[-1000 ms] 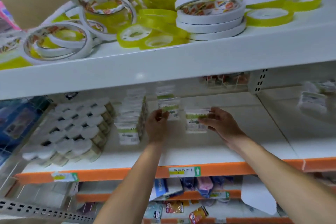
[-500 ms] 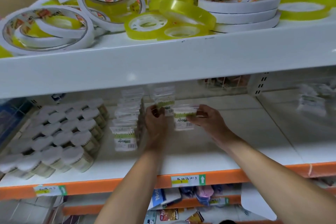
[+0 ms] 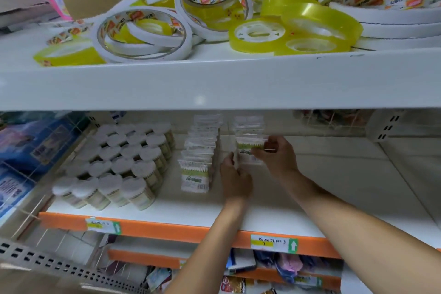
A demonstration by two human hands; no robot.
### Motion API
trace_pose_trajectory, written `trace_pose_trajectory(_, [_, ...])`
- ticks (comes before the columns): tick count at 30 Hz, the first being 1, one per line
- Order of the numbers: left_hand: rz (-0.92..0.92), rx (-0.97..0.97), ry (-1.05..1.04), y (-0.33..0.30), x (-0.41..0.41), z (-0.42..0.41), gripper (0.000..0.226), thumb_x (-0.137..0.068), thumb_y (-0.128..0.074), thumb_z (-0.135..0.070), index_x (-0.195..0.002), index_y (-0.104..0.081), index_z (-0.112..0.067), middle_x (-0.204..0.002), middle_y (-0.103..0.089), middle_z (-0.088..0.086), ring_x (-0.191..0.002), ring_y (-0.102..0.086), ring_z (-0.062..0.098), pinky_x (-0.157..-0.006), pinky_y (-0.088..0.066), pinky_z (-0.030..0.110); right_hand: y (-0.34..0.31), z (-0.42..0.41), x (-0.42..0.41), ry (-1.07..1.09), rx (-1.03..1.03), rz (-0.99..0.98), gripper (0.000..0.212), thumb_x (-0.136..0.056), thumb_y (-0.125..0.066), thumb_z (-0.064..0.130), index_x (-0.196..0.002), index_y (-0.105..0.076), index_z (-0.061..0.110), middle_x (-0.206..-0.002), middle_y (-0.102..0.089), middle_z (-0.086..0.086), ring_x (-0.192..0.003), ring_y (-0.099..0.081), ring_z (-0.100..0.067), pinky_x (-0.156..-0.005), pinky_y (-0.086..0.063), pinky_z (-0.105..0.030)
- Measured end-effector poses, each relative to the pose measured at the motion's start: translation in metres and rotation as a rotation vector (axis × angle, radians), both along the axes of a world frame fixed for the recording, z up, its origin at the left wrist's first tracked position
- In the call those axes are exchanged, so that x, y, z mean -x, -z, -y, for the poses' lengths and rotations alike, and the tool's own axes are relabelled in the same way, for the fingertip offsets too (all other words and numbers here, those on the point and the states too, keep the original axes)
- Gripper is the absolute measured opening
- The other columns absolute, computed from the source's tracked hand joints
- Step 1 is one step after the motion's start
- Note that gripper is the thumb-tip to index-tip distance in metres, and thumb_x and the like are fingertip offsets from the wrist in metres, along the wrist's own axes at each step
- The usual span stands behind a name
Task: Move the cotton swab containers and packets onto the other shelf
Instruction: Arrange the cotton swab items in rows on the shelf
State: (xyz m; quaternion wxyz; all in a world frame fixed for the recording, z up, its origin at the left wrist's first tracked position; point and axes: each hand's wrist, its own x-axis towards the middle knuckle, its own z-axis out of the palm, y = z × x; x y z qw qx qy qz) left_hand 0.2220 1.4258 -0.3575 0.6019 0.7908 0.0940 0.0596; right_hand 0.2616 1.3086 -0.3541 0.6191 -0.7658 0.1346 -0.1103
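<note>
Cotton swab packet, clear with green band, held upright above the middle shelf, at the front of a short row of like packets running back under the upper shelf. Right hand pinches its upper right edge, thumb and fingers curled onto it. Left hand set against the packet's left side, fingers upright and close together; whether they curl round it cannot be told. Just left, a second row of packets, standing one behind the other, front one facing the camera. Further left, a block of white-lidded swab containers in tight rows, tilted toward the front. Middle shelf has an orange front strip with price labels. Upper shelf carries a heap of tape rolls, white and yellow. Lower shelf holds mixed small goods, blurred.
</note>
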Motion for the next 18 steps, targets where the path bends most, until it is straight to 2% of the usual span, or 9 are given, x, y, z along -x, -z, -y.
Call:
trace_pose_trajectory(2, [-0.006, 0.020, -0.024, 0.001, 0.006, -0.003, 0.049, -0.083, -0.039, 0.013, -0.126, -0.055, -0.005, -0.123, -0.061, 0.004, -0.122, -0.056, 0.015, -0.101, -0.048, 0.025, 0.003, -0.006, -0.004, 0.017, 0.009, -0.022, 0.043, -0.068, -0.092, 0.016, -0.099, -0.063, 0.018, -0.090, -0.071, 0.001, -0.083, -0.068, -0.016, -0.074, -0.053, -0.027])
trace_pose_trajectory(3, [0.002, 0.022, -0.031, 0.001, 0.009, -0.005, 0.050, -0.084, -0.040, 0.011, -0.124, -0.055, -0.015, -0.115, -0.061, -0.009, -0.113, -0.058, -0.001, -0.090, -0.046, 0.009, 0.004, -0.009, -0.005, 0.032, 0.019, -0.026, 0.043, -0.067, -0.092, 0.017, -0.098, -0.062, 0.019, -0.087, -0.069, 0.004, -0.084, -0.067, -0.016, -0.073, -0.050, -0.026])
trace_pose_trajectory(4, [0.007, 0.024, -0.026, 0.001, 0.012, -0.007, 0.053, -0.085, -0.040, 0.010, -0.127, -0.054, -0.020, -0.111, -0.058, -0.016, -0.105, -0.056, -0.012, -0.084, -0.042, 0.002, 0.005, -0.011, -0.006, 0.045, 0.031, -0.028, 0.042, -0.067, -0.092, 0.018, -0.096, -0.062, 0.019, -0.085, -0.067, 0.005, -0.084, -0.066, -0.017, -0.073, -0.048, -0.026])
trace_pose_trajectory(5, [0.004, 0.027, -0.008, 0.000, 0.015, -0.010, 0.055, -0.086, -0.040, 0.008, -0.132, -0.052, -0.020, -0.115, -0.058, -0.016, -0.106, -0.054, -0.013, -0.086, -0.041, 0.003, 0.004, -0.014, -0.007, 0.057, 0.042, -0.031, 0.040, -0.067, -0.092, 0.019, -0.095, -0.062, 0.020, -0.085, -0.066, 0.004, -0.084, -0.065, -0.017, -0.074, -0.046, -0.025])
trace_pose_trajectory(8, [-0.013, 0.032, 0.027, -0.001, 0.018, -0.014, 0.062, -0.085, -0.038, 0.008, -0.141, -0.047, -0.016, -0.136, -0.055, -0.003, -0.126, -0.052, 0.009, -0.108, -0.044, 0.030, 0.001, -0.020, -0.009, 0.106, 0.077, -0.034, 0.038, -0.068, -0.090, 0.020, -0.093, -0.061, 0.019, -0.089, -0.065, 0.002, -0.085, -0.062, -0.017, -0.074, -0.044, -0.025])
trace_pose_trajectory(10, [-0.018, 0.025, 0.029, -0.001, 0.018, -0.015, 0.061, -0.085, -0.037, 0.008, -0.142, -0.046, -0.013, -0.139, -0.054, 0.001, -0.126, -0.052, 0.012, -0.110, -0.044, 0.034, 0.000, -0.022, -0.009, 0.134, 0.077, -0.047, 0.040, -0.068, -0.089, 0.020, -0.097, -0.061, 0.019, -0.093, -0.064, 0.002, -0.086, -0.061, -0.015, -0.074, -0.043, -0.023])
trace_pose_trajectory(13, [-0.005, 0.026, 0.040, 0.002, 0.019, -0.012, 0.057, -0.086, -0.039, 0.009, -0.139, -0.048, -0.012, -0.133, -0.055, 0.001, -0.122, -0.053, 0.010, -0.104, -0.045, 0.025, 0.000, -0.020, -0.005, 0.130, 0.036, -0.073, 0.050, -0.070, -0.089, 0.024, -0.111, -0.062, 0.013, -0.104, -0.063, 0.000, -0.091, -0.061, -0.016, -0.078, -0.047, -0.026])
trace_pose_trajectory(16, [0.001, 0.043, 0.045, 0.004, 0.022, -0.005, 0.052, -0.085, -0.040, 0.010, -0.128, -0.052, -0.015, -0.125, -0.056, -0.002, -0.110, -0.055, 0.004, -0.088, -0.043, 0.007, 0.001, -0.014, 0.004, 0.142, 0.031, -0.096, 0.058, -0.073, -0.087, 0.029, -0.121, -0.059, 0.011, -0.111, -0.061, -0.002, -0.096, -0.061, -0.018, -0.082, -0.050, -0.029])
trace_pose_trajectory(18, [0.015, 0.039, 0.065, 0.004, 0.023, 0.001, 0.049, -0.082, -0.040, 0.010, -0.117, -0.056, -0.020, -0.115, -0.060, -0.002, -0.100, -0.056, -0.003, -0.080, -0.044, 0.006, 0.003, -0.007, 0.014, 0.174, 0.012, -0.102, 0.053, -0.075, -0.085, 0.030, -0.119, -0.061, 0.013, -0.112, -0.062, -0.003, -0.095, -0.061, -0.017, -0.083, -0.052, -0.028])
